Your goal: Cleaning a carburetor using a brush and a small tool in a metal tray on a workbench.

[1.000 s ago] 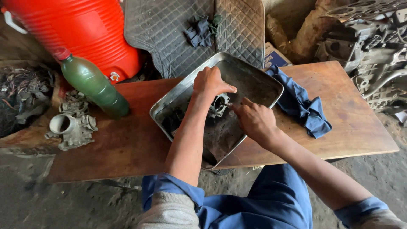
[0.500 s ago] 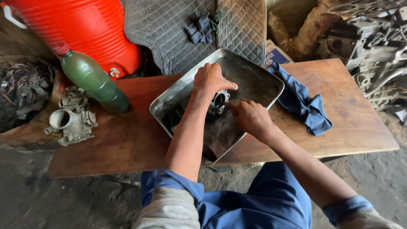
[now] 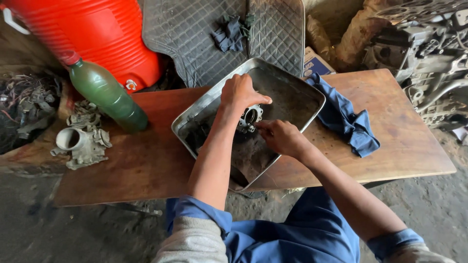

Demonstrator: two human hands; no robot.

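Both hands, left hand [image 3: 240,95] and right hand [image 3: 280,138], still grip the carburetor [image 3: 250,117].

A low wooden bench [image 3: 399,146] stands on a grey, gritty concrete floor [image 3: 438,209]. Behind it lean a quilted grey mat [image 3: 195,34] and a red ribbed barrel [image 3: 97,34], in daylight.

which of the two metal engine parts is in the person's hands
The small one inside the metal tray, held by both hands; the other part sits untouched on the table's left end, beside the green bottle.
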